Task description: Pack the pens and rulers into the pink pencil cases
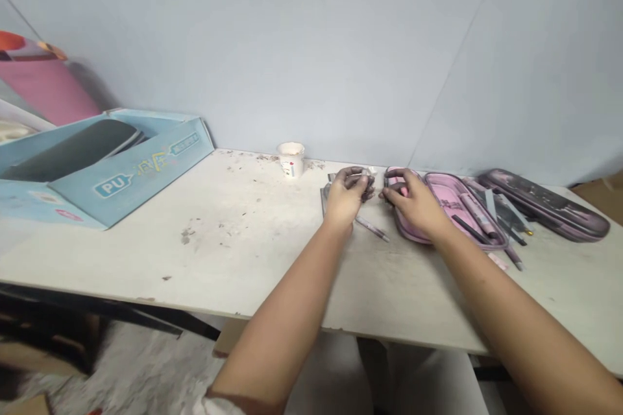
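My left hand (346,194) is closed, its fingertips pinching a small pale, greyish thing (370,172) too blurred to name. Facing it, my right hand (419,202) reaches over the left half of an open pink pencil case (440,187); its thumb and forefinger are curved with a gap between them, and nothing shows in them. A marker-like pen (476,215) and a black stick-shaped item (470,229) lie in the case's right half. Below my left hand, a slim pen (372,229) rests on the table beside a flat item, mostly hidden.
A paper cup (291,161) stands near the wall. Blue box (146,172) with a dark object inside sits at left, a pink item (53,87) behind it. Right of the pink case are several pens and a dark closed case (549,204). Crumbs dot the table (272,259).
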Demonstrator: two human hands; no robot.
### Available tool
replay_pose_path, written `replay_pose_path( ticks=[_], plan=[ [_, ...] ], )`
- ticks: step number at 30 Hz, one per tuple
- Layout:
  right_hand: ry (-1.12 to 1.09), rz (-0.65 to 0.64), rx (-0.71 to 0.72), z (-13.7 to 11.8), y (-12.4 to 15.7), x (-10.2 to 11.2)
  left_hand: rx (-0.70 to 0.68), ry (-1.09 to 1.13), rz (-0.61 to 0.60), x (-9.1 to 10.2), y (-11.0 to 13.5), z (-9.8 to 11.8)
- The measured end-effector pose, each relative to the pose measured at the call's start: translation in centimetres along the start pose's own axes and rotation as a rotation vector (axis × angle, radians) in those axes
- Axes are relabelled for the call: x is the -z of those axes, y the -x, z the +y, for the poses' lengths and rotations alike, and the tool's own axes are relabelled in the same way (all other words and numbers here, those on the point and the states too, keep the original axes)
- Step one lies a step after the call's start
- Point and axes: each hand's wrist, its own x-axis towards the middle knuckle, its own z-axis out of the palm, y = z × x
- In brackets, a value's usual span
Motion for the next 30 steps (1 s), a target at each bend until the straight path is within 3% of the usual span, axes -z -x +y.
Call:
replay_pose_path(
  ticks=[4, 10, 14, 18, 23, 30],
  plan=[
    [-0.431, 0.146, -0.050, 0.5, 1.7, 1.0, 0.042, -0.171, -0.129, -0.6, 0.3, -1.5],
    [-0.618, 0.294, -0.074, 1.3, 2.2, 1.0, 0.008, -0.403, -0.301, -1.4, 1.3, -3.0],
    [-0.481, 0.320, -0.011, 2.1, 2.2, 1.0, -0.035, -0.482, -0.361, -1.3, 1.4, -3.4],
    [-0.194, 0.336, 0.095, 1.8, 2.7, 1.1, -0.074, -0.543, -0.379, -0.9, 1.1, -3.9],
    [0.179, 0.299, 0.294, 0.9, 3.4, 1.0, -0.233, -0.690, -0.355, -0.8, 1.2, -3.4],
    [0.258, 0.141, 0.229, 1.1, 3.7, -0.5, -0.349, -0.888, -0.292, -0.6, 1.8, -2.6]
  ],
)
